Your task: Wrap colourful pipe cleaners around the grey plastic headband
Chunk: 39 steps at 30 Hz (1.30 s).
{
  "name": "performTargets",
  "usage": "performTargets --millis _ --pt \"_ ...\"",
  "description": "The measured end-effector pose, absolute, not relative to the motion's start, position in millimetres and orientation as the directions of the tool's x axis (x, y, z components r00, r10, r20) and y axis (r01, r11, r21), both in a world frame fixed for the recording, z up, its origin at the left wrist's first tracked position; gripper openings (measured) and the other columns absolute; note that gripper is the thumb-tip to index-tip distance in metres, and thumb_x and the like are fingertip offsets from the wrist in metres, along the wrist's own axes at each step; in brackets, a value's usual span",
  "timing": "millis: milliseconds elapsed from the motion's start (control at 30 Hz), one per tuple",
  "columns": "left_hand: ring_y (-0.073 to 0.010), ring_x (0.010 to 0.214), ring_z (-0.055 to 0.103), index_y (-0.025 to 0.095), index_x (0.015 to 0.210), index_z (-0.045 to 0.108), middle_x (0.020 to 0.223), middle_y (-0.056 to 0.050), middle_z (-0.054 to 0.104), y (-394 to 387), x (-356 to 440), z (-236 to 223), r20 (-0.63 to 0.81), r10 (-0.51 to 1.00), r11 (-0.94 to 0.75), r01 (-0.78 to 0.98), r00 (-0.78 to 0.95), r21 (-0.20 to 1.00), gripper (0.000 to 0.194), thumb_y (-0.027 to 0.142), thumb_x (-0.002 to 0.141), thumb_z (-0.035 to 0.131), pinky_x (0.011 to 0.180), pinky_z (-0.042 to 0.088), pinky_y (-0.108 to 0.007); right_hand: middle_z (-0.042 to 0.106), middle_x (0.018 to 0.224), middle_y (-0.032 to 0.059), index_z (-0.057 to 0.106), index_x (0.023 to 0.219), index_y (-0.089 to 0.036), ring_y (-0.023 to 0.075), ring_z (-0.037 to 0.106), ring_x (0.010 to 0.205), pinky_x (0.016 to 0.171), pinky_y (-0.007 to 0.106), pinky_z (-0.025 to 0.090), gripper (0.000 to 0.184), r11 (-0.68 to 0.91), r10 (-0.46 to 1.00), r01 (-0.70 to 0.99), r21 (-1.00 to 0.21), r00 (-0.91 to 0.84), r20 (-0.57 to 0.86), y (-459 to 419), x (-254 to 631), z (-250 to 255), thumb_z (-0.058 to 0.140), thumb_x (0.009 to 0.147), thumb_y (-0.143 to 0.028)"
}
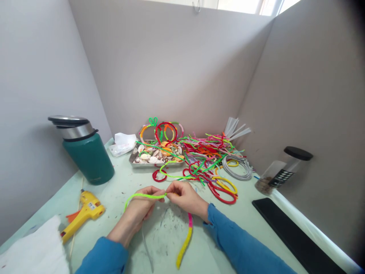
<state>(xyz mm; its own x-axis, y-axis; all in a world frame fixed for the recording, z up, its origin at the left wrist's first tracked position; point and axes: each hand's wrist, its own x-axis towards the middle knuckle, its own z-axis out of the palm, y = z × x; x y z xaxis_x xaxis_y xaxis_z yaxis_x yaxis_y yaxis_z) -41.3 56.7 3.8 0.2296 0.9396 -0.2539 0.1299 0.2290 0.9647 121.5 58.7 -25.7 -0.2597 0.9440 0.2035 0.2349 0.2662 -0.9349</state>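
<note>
My left hand [146, 205] pinches a lime-green pipe cleaner [139, 195], whose loose end droops over the wrist. Fingertip to fingertip with it, my right hand [186, 199] is closed on the pipe cleaner's other end. A thin grey wire or cord [147, 249] hangs below my left hand. Beneath my right hand a strip wrapped in pink and yellow pipe cleaner [185, 245] comes out; whether it joins the green piece is hidden by the fingers. Just beyond the hands lies a small dark-red pipe-cleaner ring [154, 176].
Behind stands a metal tray [156, 164] of shells, with pipe-cleaner rings [165, 133] above. A pipe-cleaner pile [207, 148], coiled grey cord [238, 173] and red-handled scissors [222, 196] lie right. A yellow glue gun [85, 211] and green bottle [88, 158] are left; a tilted jar [285, 171] stands far right.
</note>
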Motion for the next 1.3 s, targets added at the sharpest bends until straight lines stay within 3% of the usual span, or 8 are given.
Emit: performTargets --millis 133,333,533,700,900,1033,1167,1300 --pt "-0.0018 0.033 0.024 0.014 0.072 0.058 0.045 0.009 0.043 56.9 -39.3 4.6 -0.244 0.947 0.212 0.166 0.210 0.963 0.034 0.043 0.060 0.069 0.033 0.014 -0.017 0.055 0.063 -0.0023 0.060 0.075 -0.014 0.0071 0.044 0.054 0.050 0.017 0.033 0.008 0.274 0.944 0.244 -0.930 -0.253 0.212 59.2 122.7 -27.0 0.053 0.071 -0.015" --pt "-0.0095 0.049 0.045 0.014 0.069 0.060 0.055 0.002 0.056 65.9 -38.9 -12.3 -0.051 0.979 -0.009 0.294 0.195 0.956 0.024 0.034 0.059 0.067 0.046 0.032 -0.020 0.056 0.063 -0.0021 0.060 0.075 -0.014 0.0078 0.045 0.055 0.050 0.018 0.034 0.008 0.269 0.951 0.286 -0.920 -0.227 0.207 59.4 123.2 -27.2 0.053 0.072 -0.016" --pt "-0.0132 0.055 0.050 0.018 0.064 0.064 0.058 0.001 0.060 62.8 -40.6 -10.9 0.191 0.959 -0.282 0.635 0.210 0.720 0.011 0.024 0.067 0.055 0.054 0.035 -0.023 0.055 0.064 -0.0022 0.059 0.074 -0.014 0.0077 0.045 0.055 0.050 0.018 0.034 0.008 0.266 0.952 0.272 -0.925 -0.225 0.208 59.6 122.7 -27.4 0.052 0.072 -0.015" --pt "-0.0153 0.063 0.056 0.019 0.066 0.065 0.067 -0.002 0.063 59.1 -40.4 -8.2 0.291 0.916 -0.398 0.706 0.275 0.585 0.015 0.020 0.071 0.051 0.059 0.038 -0.023 0.052 0.064 -0.0031 0.057 0.075 -0.015 0.0077 0.044 0.056 0.050 0.018 0.033 0.005 0.289 0.939 0.276 -0.917 -0.266 0.216 57.7 122.7 -21.6 0.052 0.074 -0.017" --pt "-0.0161 0.065 0.057 0.019 0.069 0.064 0.070 -0.004 0.066 59.1 -39.0 -10.0 0.268 0.925 -0.373 0.782 0.269 0.499 0.015 0.018 0.071 0.050 0.061 0.036 -0.024 0.049 0.061 -0.0040 0.054 0.074 -0.017 0.0085 0.043 0.057 0.053 0.019 0.031 0.005 0.385 0.916 0.393 -0.835 -0.270 0.296 49.8 118.9 -13.2 0.054 0.077 -0.022" --pt "-0.0140 0.055 0.051 0.019 0.060 0.060 0.059 -0.001 0.061 58.3 -37.1 -8.5 0.229 0.951 -0.302 0.791 0.209 0.533 0.011 0.021 0.069 0.053 0.055 0.032 -0.023 0.050 0.060 -0.0038 0.054 0.075 -0.018 0.0092 0.043 0.056 0.053 0.020 0.029 0.004 0.445 0.895 0.493 -0.748 -0.274 0.352 48.3 118.2 -15.1 0.053 0.078 -0.021" --pt "-0.0102 0.046 0.044 0.018 0.059 0.053 0.047 0.005 0.050 58.3 -35.1 -8.0 0.113 0.984 -0.178 0.674 0.139 0.717 0.011 0.027 0.065 0.058 0.047 0.028 -0.020 0.054 0.063 -0.0024 0.055 0.076 -0.018 0.0100 0.046 0.057 0.055 0.021 0.030 0.004 0.456 0.890 0.531 -0.714 -0.253 0.380 49.9 120.2 -17.3 0.053 0.078 -0.020" --pt "-0.0072 0.033 0.034 0.018 0.082 0.054 0.039 0.011 0.040 56.3 -35.0 -2.8 -0.209 0.955 0.111 0.405 0.208 0.908 0.026 0.035 0.064 0.060 0.036 0.024 -0.018 0.054 0.064 -0.0023 0.054 0.074 -0.018 0.0097 0.047 0.058 0.056 0.021 0.032 0.006 0.452 0.892 0.489 -0.746 -0.223 0.394 50.7 122.0 -15.5 0.053 0.079 -0.021"
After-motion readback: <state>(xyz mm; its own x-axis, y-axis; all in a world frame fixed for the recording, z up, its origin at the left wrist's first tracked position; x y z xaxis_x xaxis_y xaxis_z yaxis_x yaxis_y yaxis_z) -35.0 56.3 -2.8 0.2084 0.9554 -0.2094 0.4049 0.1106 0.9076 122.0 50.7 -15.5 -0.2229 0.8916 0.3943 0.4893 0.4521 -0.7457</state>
